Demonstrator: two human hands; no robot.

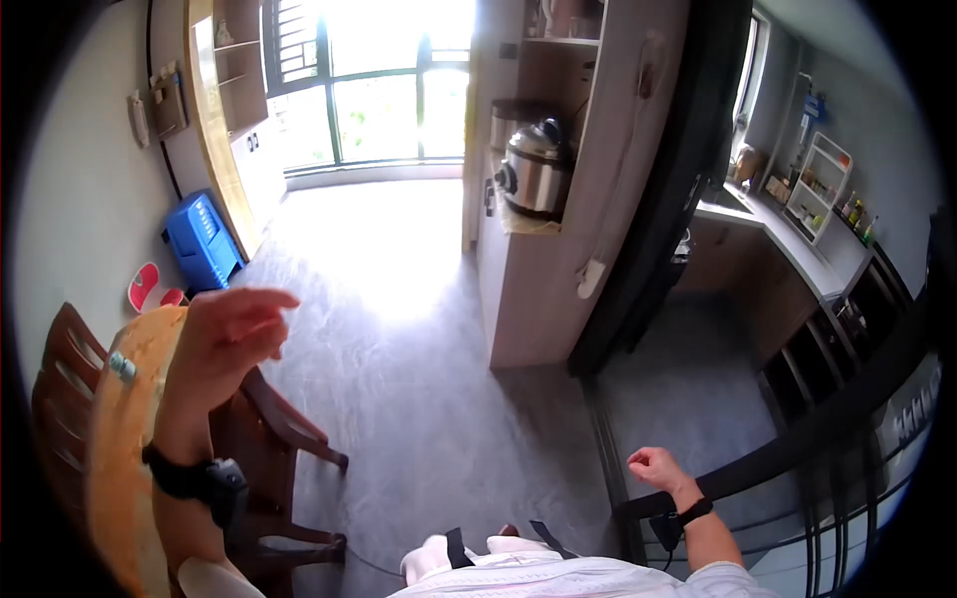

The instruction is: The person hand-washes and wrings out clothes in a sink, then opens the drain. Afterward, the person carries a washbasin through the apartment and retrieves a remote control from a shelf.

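My left hand (234,337) is raised in front of the wooden table (125,439) on the left, its fingers loosely bent and apart, with nothing seen in them. On that wrist is a black strap with a small dark device (225,490). Low on the right, my right hand (655,466) hangs near the dark door frame, its fingers curled in and no object showing. A black strap (695,510) with a dark device circles this wrist too. A small greenish object (122,366) lies on the table, left of my left forearm.
Wooden chairs (291,424) stand at the table. Past them are a blue plastic stool (202,239) and a pink-red item (147,286). A steel cooker (538,169) sits in the cabinet (543,299) ahead. To the right, a doorway leads to a kitchen counter (793,254).
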